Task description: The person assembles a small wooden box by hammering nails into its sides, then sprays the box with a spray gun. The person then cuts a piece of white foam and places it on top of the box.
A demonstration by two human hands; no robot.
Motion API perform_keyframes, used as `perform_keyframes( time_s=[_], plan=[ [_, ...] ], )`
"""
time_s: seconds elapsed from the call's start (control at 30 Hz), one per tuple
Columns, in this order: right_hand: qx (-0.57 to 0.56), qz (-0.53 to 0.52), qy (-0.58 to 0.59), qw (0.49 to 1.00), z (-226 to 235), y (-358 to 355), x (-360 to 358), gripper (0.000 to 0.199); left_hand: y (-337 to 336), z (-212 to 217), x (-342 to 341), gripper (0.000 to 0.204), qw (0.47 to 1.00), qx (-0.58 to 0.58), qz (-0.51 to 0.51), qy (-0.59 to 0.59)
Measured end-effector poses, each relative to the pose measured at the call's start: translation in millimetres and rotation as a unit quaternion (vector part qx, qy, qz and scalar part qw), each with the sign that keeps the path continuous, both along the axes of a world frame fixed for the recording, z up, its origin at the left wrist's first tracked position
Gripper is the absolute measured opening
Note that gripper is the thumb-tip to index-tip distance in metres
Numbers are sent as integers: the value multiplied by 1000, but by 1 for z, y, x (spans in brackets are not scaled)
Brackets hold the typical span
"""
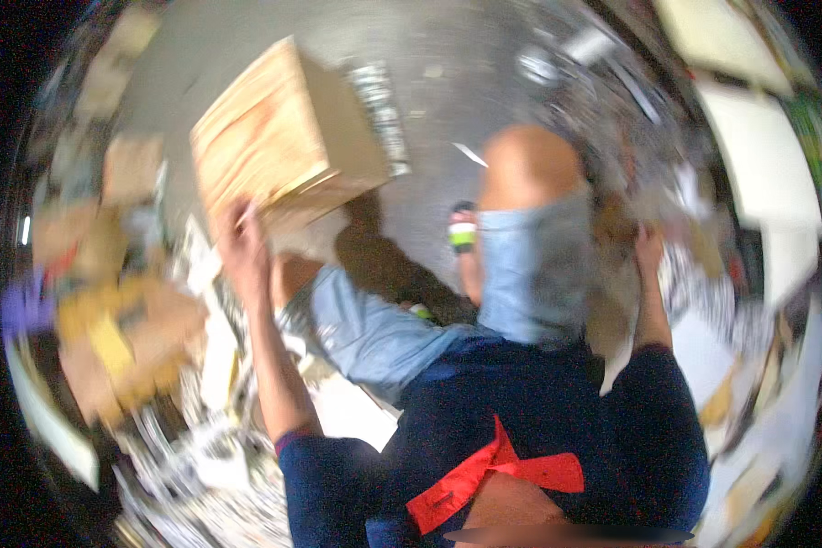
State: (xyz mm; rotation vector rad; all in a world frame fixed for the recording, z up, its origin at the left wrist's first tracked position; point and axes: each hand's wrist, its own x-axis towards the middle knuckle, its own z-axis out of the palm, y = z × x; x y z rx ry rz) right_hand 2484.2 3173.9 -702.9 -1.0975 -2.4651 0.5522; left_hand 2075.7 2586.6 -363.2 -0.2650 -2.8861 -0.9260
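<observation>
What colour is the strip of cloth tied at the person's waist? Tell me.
Red. The cloth strip lies against a dark blue top; it shows clearly in the head view.

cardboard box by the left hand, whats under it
The left hand grips the cardboard box at its lower edge; below lie a bare knee and grey floor. Its underside is hidden.

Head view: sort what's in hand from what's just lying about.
In hand:
- cardboard box, gripped at its lower edge by the left hand
- right hand, down among blurred papers

Lying about:
- flattened cardboard at left
- white sheets at right
</observation>
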Motion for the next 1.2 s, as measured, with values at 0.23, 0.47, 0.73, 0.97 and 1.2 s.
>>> perform_keyframes(
  time_s=[0.23, 0.47, 0.73, 0.97, 1.2],
  plan=[
    [72, 6, -257, 964, -135, 75, 13, 32, -1, 13, -10, 30, 991, 45, 74, 106],
    [-562, -430, 263, 656, 5, 43, -3, 12, -13, -9, -64, 31, 989, -5, 82, 125],
    [-307, -73, 229, 921, 274, -40, -64, 35, 25, -60, -179, 46, 976, -141, 52, 155],
    [-288, 301, 148, 897, 291, -202, -308, 55, 57, -92, -184, 51, 974, -184, 97, 87],
    [-196, 467, 143, 850, 198, -330, -410, 62, 56, -93, -189, 49, 969, -213, 84, 90]
  ],
)
